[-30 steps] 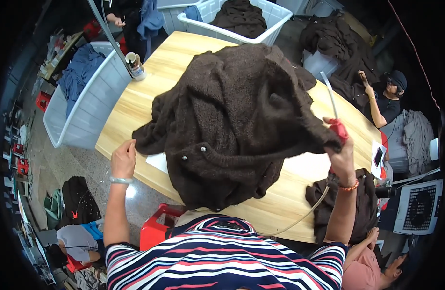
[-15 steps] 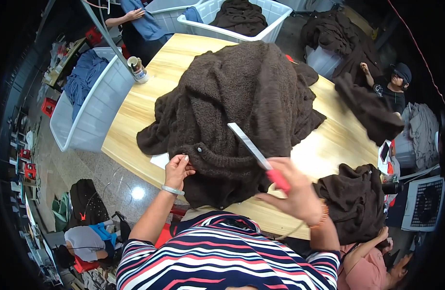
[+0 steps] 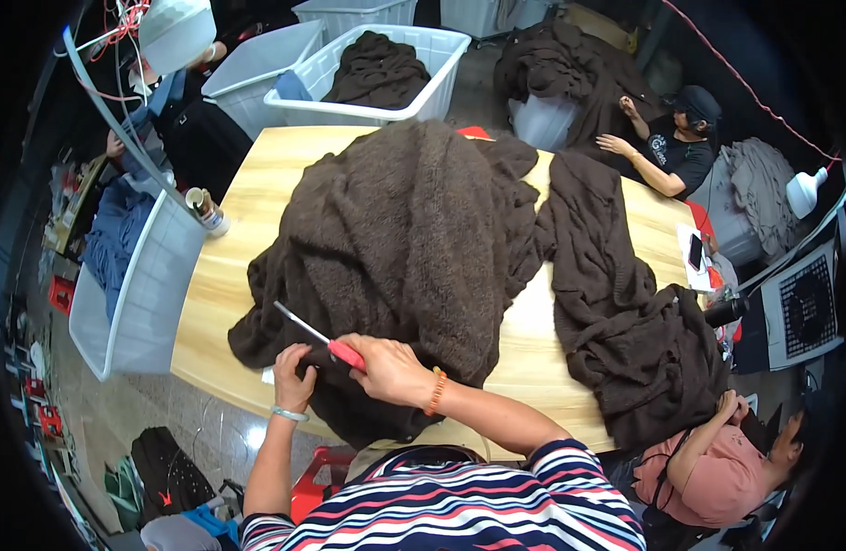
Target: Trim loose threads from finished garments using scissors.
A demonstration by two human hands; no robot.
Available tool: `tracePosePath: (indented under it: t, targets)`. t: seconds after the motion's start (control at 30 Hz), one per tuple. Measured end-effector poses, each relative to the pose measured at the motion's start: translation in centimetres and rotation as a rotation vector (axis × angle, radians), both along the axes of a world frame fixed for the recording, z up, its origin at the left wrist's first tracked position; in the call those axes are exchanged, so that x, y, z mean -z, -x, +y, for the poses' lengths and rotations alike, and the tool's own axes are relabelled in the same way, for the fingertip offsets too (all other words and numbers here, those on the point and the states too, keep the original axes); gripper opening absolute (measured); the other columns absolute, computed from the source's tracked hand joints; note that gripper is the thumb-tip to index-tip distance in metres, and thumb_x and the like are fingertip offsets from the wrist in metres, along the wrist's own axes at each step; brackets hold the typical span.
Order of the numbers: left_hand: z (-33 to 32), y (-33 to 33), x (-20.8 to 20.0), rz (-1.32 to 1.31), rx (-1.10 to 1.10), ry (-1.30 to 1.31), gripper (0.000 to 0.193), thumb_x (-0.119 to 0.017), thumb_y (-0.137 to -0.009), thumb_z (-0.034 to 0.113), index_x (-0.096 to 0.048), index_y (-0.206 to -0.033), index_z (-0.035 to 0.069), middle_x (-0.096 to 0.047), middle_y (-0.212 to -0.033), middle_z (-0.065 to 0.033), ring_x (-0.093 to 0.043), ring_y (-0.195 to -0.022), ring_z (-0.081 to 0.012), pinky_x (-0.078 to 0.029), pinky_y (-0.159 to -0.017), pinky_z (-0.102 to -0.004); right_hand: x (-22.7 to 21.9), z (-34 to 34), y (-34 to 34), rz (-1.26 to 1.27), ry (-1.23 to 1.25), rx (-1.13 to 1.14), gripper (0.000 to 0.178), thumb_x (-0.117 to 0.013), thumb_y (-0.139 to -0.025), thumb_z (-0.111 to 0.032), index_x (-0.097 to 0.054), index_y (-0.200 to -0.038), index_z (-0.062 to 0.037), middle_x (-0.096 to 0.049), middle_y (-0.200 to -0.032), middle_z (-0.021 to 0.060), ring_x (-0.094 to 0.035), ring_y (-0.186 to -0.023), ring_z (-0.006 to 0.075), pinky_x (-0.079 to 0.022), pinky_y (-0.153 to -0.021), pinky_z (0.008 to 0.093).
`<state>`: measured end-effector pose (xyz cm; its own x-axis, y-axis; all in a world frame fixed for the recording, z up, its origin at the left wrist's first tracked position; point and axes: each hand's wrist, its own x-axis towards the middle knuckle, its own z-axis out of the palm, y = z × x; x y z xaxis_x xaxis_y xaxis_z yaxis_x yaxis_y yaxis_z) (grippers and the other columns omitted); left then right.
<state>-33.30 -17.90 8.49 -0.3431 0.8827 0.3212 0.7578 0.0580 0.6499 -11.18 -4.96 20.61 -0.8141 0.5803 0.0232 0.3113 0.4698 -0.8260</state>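
I was at close work along the near left edge of the fuzzy brown garment [image 3: 395, 230], as I judged the step, with the garment heaped over the middle of the table [image 3: 216, 312] and its lower folds hanging past the near side. The fingers of my right hand [image 3: 391, 369] were clamped round a red-handled tool [image 3: 343, 353], its slim metal shaft slanting up and leftward across the cloth. The fingers of my left hand [image 3: 295, 378] were curled just beside that edge, a gap showing between thumb and forefinger; whether they had any cloth pinched, I could not tell.

The next move, I reckoned, called for a steady left hand on the edge and a metal tip kept well away from my own fingertips.

Much was hard to make out: dark pile behind the shaft left me unsure whether the tip touched or hovered, and my right hand hid the cloth beneath it. A small white patch [image 3: 268, 376] showed under the edge, mostly covered. A second brown garment [image 3: 616, 303] lay to the right, its border too dark to tell touching from apart, and the dark rim swallowed part of the co-worker in pink [image 3: 703, 477]
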Motion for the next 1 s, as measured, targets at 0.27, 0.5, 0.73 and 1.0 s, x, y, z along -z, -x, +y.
tracePosePath:
  t: [0.27, 0.5, 0.73, 1.0]
  targets:
    - [6.1, 1.3, -7.9, -0.595, 0.125, 0.261, 0.017, -0.058, -0.096, 0.016, -0.054, -0.108, 0.004, -0.061, -0.107, -0.0073, -0.056, -0.110, -0.0169, -0.046, -0.093, -0.0325, -13.3, 7.4, -10.3, 0.499, 0.194, 0.251, 0.037, -0.072, -0.085, -0.004, -0.060, -0.120, 0.0015, -0.065, -0.112, 0.0072, -0.062, -0.090, 0.0087, -0.055, -0.075, 0.0269]
    - [13.6, -6.2, -12.2, -0.142, 0.304, 0.012, 0.065, -0.074, -0.085, 0.022, -0.043, -0.139, 0.004, -0.057, -0.114, -0.0102, -0.054, -0.106, -0.0215, -0.043, -0.091, -0.0339, -7.0, 15.5, -16.3, 0.461, 0.353, 0.550, 0.035, -0.072, -0.084, -0.001, -0.062, -0.118, -0.0001, -0.065, -0.100, 0.0005, -0.060, -0.081, 0.0058, -0.054, -0.065, 0.0232]
    - [16.7, -9.3, -17.9, 0.360, 0.334, -0.342, 0.030, -0.076, -0.078, 0.018, -0.067, -0.104, 0.005, -0.060, -0.102, -0.0118, -0.055, -0.098, -0.0314, -0.045, -0.085, -0.0424, 0.6, 12.4, -17.8, 0.361, 0.341, 0.652, 0.036, -0.068, -0.083, 0.001, -0.061, -0.119, -0.0006, -0.067, -0.108, 0.0014, -0.059, -0.089, 0.0050, -0.051, -0.074, 0.0215]
    - [21.6, -18.0, -11.8, 0.618, 0.796, -0.043, 0.063, -0.065, -0.084, 0.046, -0.050, -0.138, 0.019, -0.039, -0.149, -0.0087, -0.029, -0.142, -0.0340, -0.019, -0.112, -0.0625, 0.8, 10.4, -18.0, 0.215, 0.168, 0.694, 0.033, -0.069, -0.088, -0.007, -0.063, -0.119, -0.0011, -0.064, -0.085, 0.0001, -0.058, -0.071, 0.0051, -0.050, -0.063, 0.0229]
